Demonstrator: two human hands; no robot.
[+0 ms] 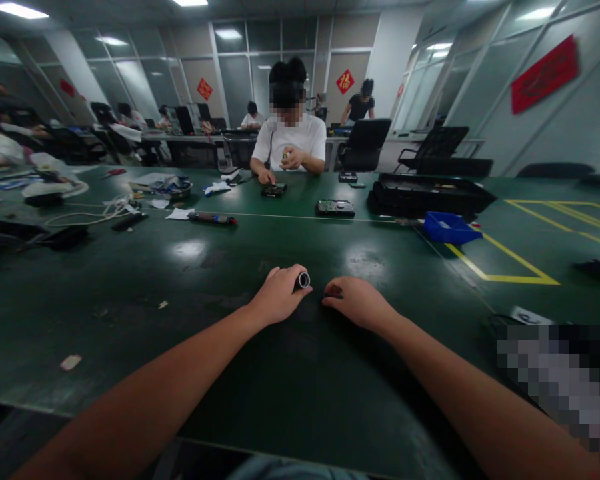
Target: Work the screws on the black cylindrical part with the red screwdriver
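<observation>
While the left hand [276, 298] grips a dark tube [304, 281], the right hand [359, 301] pinches a small reddish piece [335, 291]

As we take the head view, all eyes go to the dark tube, held up over the green table [130, 280]. Left fingers curl firmly round it, its silvery ringed end facing back to the wearer. Just right of the tube, with a gap between, hangs the right hand: thumb and fingers drawn together on the small reddish piece, mostly hidden, so I cannot tell its shape.

My read of the step: a two-handed hold, one part to each hand, nothing joined. The next move, I'd judge, calls for a steady left grip, a careful right pinch and that ringed end kept in sight.

Over to the containers! Beyond the tube and to its right sits a blue bin [450, 230]; its contents can't be made out. Farther beyond the tube, also rightward, a long black tray [425, 203] shows shapes inside, too dim to name. Far off to the tube's left, a shallow dish [183, 195] carries crumpled bluish stuff [173, 183]. Straight beyond the tube, a co-worker [300, 140] touches a dark board [274, 191].
</observation>
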